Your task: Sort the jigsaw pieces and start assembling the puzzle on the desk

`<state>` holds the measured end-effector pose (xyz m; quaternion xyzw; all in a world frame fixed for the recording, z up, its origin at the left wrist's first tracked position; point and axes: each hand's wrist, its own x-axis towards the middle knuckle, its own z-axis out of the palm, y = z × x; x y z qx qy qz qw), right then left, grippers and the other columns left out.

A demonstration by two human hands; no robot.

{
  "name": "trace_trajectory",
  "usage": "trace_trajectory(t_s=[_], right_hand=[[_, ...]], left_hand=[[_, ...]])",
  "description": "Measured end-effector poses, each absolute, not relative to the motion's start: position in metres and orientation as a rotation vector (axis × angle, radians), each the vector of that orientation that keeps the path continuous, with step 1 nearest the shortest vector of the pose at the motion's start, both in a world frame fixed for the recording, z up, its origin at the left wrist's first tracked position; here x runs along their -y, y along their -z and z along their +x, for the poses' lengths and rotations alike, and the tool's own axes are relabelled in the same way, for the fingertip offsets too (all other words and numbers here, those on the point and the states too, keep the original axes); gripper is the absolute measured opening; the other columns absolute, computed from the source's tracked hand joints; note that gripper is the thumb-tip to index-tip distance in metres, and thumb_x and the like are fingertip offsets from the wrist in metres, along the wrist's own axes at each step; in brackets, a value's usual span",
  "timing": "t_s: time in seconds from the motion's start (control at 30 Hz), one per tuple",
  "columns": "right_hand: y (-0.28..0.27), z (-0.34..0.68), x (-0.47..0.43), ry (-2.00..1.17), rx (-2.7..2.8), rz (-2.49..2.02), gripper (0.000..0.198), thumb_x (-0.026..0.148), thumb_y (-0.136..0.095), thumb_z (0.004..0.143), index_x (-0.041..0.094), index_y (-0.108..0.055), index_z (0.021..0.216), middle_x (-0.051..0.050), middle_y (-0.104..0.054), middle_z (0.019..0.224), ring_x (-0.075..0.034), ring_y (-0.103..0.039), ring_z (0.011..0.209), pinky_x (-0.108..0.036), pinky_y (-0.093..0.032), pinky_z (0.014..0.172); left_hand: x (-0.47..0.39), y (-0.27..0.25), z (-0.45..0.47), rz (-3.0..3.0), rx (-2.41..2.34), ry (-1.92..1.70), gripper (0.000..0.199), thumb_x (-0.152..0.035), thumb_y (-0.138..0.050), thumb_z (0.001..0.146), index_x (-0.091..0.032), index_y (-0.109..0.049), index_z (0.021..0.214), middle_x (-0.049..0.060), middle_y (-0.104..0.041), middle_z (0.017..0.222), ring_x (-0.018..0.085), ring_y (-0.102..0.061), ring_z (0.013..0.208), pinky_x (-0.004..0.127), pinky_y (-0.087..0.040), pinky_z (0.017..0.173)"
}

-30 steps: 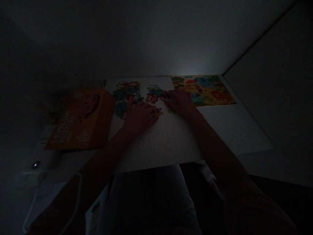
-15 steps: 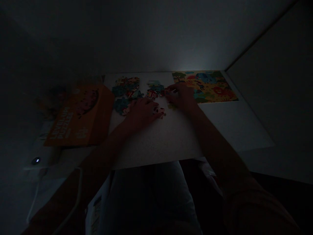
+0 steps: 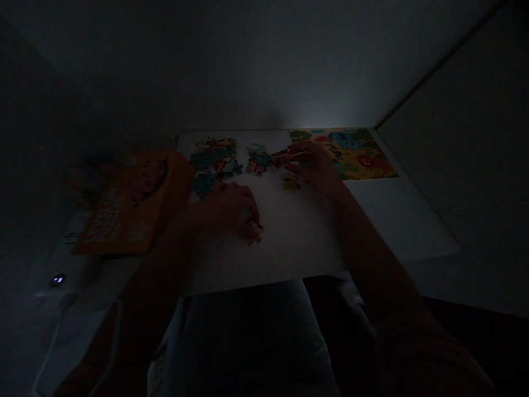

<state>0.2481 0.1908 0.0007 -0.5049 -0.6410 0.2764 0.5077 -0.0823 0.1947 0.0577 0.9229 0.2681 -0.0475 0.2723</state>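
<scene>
Pinched in my left hand is a pale puzzle piece, low over the white table. My right hand has its fingertips closed on a red puzzle piece, beside a small joined cluster of puzzle pieces. A yellow-green puzzle piece lies just below the right fingers. Left of the cluster is a pile of loose puzzle pieces, with teal ones behind my left hand. The light is very dim, so piece details are hard to make out.
An orange puzzle box leans at the left. A colourful animal picture sheet lies at the back right by the wall. A white cable and a device with a small light are at the lower left.
My left hand has moved toward me with the pale puzzle piece, away from the cluster. My right hand stays near the red piece, shifting slightly and uncovering the yellow-green piece.
</scene>
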Motion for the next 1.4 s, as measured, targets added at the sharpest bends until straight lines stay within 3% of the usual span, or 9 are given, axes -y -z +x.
trace_trajectory(t_s=[0.1,0.23,0.37,0.6,0.8,0.9,1.07,1.2,1.4], right_hand=[[-0.009,0.237,-0.184,-0.823,1.489,-1.135,0.057,0.062,-0.102,0.08,0.034,-0.077,0.124,-0.006,-0.08,0.135,-0.027,-0.082,0.112,-0.04,-0.074,0.088],[-0.02,0.224,-0.174,-0.973,1.48,-1.025,0.056,0.061,-0.105,0.08,0.033,-0.079,0.122,-0.005,-0.083,0.123,-0.026,-0.083,0.107,-0.04,-0.074,0.087],[-0.022,0.214,-0.17,-1.022,1.523,-0.96,0.055,0.059,-0.106,0.078,0.032,-0.083,0.12,-0.006,-0.083,0.127,-0.023,-0.082,0.104,-0.038,-0.073,0.088],[-0.018,0.207,-0.172,-1.067,1.534,-0.982,0.054,0.062,-0.104,0.082,0.031,-0.082,0.121,-0.006,-0.083,0.127,-0.023,-0.081,0.103,-0.039,-0.072,0.088],[-0.016,0.194,-0.163,-1.17,1.707,-0.97,0.058,0.062,-0.103,0.083,0.03,-0.082,0.127,-0.007,-0.083,0.123,-0.023,-0.08,0.104,-0.04,-0.072,0.09],[-0.012,0.188,-0.162,-1.101,1.876,-0.989,0.051,0.062,-0.097,0.089,0.03,-0.084,0.126,-0.008,-0.084,0.123,-0.024,-0.08,0.101,-0.043,-0.071,0.093],[-0.005,0.208,-0.173,-0.571,1.852,-1.263,0.038,0.063,-0.083,0.099,0.03,-0.084,0.119,-0.009,-0.082,0.113,-0.025,-0.075,0.095,-0.045,-0.066,0.091],[-0.003,0.231,-0.18,-0.378,1.837,-1.517,0.044,0.065,-0.076,0.102,0.028,-0.082,0.126,-0.012,-0.081,0.119,-0.028,-0.074,0.098,-0.048,-0.064,0.095],[0.002,0.221,-0.194,-0.083,1.894,-1.896,0.065,0.068,-0.081,0.094,0.021,-0.077,0.139,-0.025,-0.067,0.15,-0.047,-0.071,0.131,-0.072,-0.051,0.118]], left_hand=[[-0.198,-0.057,-0.08,2.372,-0.743,0.015,0.034,-0.063,-0.087,0.089,-0.031,-0.087,0.1,0.005,-0.084,0.118,0.029,-0.073,0.119,0.046,-0.047,0.114],[-0.203,-0.057,-0.076,2.114,-1.053,-0.403,0.044,-0.066,-0.074,0.1,-0.024,-0.081,0.113,0.007,-0.083,0.11,0.024,-0.075,0.1,0.037,-0.056,0.092],[-0.205,-0.056,-0.07,1.885,-1.057,-0.708,0.044,-0.063,-0.067,0.106,-0.024,-0.079,0.123,0.008,-0.083,0.111,0.021,-0.075,0.096,0.033,-0.06,0.084],[-0.203,-0.055,-0.066,1.767,-0.961,-0.749,0.041,-0.062,-0.085,0.093,-0.024,-0.078,0.106,0.008,-0.084,0.104,0.022,-0.077,0.093,0.032,-0.062,0.079],[-0.209,-0.051,-0.07,1.75,-1.223,-0.915,0.037,-0.064,-0.07,0.107,-0.028,-0.076,0.111,0.007,-0.08,0.099,0.023,-0.077,0.091,0.033,-0.06,0.07],[-0.211,-0.048,-0.073,1.84,-1.293,-0.929,0.033,-0.06,-0.068,0.107,-0.029,-0.077,0.114,0.006,-0.081,0.101,0.024,-0.076,0.094,0.034,-0.06,0.074],[-0.209,-0.048,-0.075,2.171,-1.434,-0.76,0.027,-0.046,-0.07,0.105,-0.028,-0.081,0.121,0.007,-0.083,0.111,0.026,-0.076,0.103,0.04,-0.062,0.094],[-0.207,-0.05,-0.076,2.376,-1.528,-0.589,0.035,-0.053,-0.073,0.104,-0.026,-0.081,0.124,0.012,-0.081,0.129,0.034,-0.074,0.122,0.048,-0.057,0.112],[-0.203,-0.051,-0.082,2.441,-1.668,-0.495,0.048,-0.047,-0.07,0.107,-0.023,-0.075,0.148,0.019,-0.069,0.153,0.043,-0.064,0.143,0.058,-0.05,0.125]])
